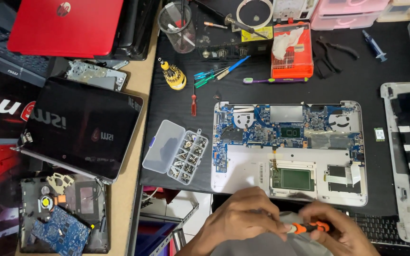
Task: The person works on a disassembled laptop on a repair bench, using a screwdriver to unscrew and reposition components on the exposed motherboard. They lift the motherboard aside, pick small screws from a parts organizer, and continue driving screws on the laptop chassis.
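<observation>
Head view, looking down at a black work mat.

Hands: both sit at the near edge of the frame, close together, almost touching. Left hand is curled, fingers bent toward the right hand, closed over the pale end of a screwdriver with an orange and black grip. Right hand is wrapped around the orange part of that same screwdriver. The tool lies roughly level, running left to right between the two hands. The tip is hidden under the left hand, so I cannot tell what it meets.

Main item: an opened laptop base, silver shell, lies just beyond the hands, its near edge right above the knuckles. Blue circuit board across its far half, green panel near the middle of its near half. Neither hand touches it.

Surroundings: a clear plastic screw box, lid open, lies left of the laptop base. A red-handled screwdriver and a yellow bit holder lie farther off to the left. An orange case sits at the far side. A grey laptop cover lies at the right. A dark tablet-like screen rests on the wooden bench at the left, with a red laptop beyond it.
</observation>
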